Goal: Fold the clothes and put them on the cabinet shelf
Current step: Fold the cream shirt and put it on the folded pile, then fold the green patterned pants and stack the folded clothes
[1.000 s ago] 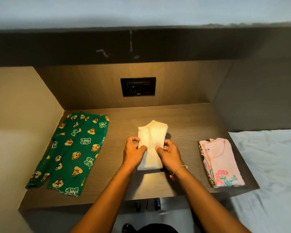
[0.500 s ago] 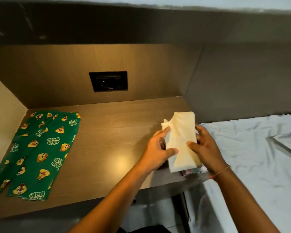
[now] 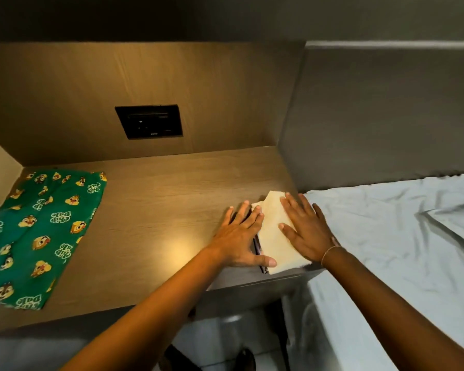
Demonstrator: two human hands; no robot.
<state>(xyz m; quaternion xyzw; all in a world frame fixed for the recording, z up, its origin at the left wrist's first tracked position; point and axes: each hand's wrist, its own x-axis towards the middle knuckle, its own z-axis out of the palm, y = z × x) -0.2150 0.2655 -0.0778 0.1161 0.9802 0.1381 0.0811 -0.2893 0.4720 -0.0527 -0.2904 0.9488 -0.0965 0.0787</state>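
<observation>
A folded cream garment (image 3: 275, 236) lies at the right end of the wooden cabinet shelf (image 3: 158, 210), on top of another folded piece of which only a dark edge shows. My right hand (image 3: 304, 228) rests flat on the cream garment with fingers spread. My left hand (image 3: 241, 234) lies flat beside it, fingertips touching its left edge. Green cartoon-print trousers (image 3: 38, 231) lie spread out at the shelf's left end.
A black socket panel (image 3: 149, 121) sits in the shelf's back wall. A bed with a pale sheet (image 3: 386, 250) adjoins the shelf on the right. A grey wall panel (image 3: 386, 111) rises behind the bed. Floor shows below the shelf's front edge.
Both hands carried the folded cream garment from the shelf's middle to the right and set it on the pink folded piece. The hands now lie flat. The view turned right.
</observation>
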